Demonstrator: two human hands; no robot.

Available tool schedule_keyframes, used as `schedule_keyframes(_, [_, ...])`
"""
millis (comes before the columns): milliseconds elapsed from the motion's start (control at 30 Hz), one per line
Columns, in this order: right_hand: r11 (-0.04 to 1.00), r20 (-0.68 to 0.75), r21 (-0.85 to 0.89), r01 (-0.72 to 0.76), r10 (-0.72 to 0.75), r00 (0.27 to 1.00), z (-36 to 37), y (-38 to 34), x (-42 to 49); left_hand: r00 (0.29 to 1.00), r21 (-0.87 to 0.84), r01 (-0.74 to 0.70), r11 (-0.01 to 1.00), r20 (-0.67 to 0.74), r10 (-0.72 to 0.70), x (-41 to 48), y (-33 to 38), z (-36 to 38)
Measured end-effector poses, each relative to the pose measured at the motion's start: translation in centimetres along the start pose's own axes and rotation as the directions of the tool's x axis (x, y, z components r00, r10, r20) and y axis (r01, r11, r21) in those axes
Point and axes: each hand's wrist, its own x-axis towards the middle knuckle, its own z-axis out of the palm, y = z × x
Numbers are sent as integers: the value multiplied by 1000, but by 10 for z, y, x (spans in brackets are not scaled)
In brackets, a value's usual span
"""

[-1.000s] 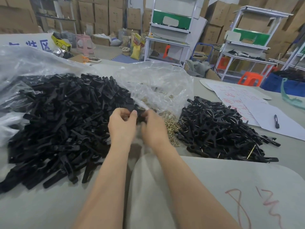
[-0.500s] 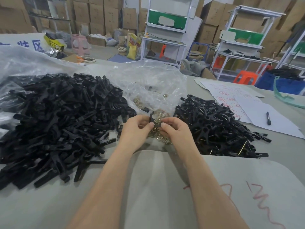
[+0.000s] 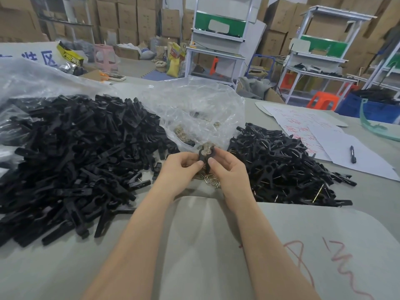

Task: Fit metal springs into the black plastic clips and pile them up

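as both hands (image 3: pixel 180 169) (image 3: pixel 230 169) pinch it, the black clip (image 3: pixel 206 156) stands upright.

Near edge: the table (image 3: pixel 71 269) gave open passage on either side of the forearms. The left pile (image 3: pixel 65 159) blocked the whole left flank, and the right pile (image 3: pixel 281 169) closed the right. The gap between them was taken up by the bag (image 3: pixel 194 109), loose springs (image 3: pixel 211 180), and the left hand (image 3: pixel 179 167) and right hand (image 3: pixel 229 169) pinching a clip (image 3: pixel 206 156). Beyond the right pile, paper (image 3: pixel 346 152) and a pen (image 3: pixel 352 154) lay flat.
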Motion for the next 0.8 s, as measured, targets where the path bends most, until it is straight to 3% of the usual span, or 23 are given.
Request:
schedule_keyframes(333, [996,25,-79,50,-48,999,0,-3,0,999,-60,-32,998,11,33,-1,-1,1])
schedule_keyframes(800, [998,-89,-42,43,-46,995,1,-5,-2,1000,-156,4,988,30,1,-1,0,1])
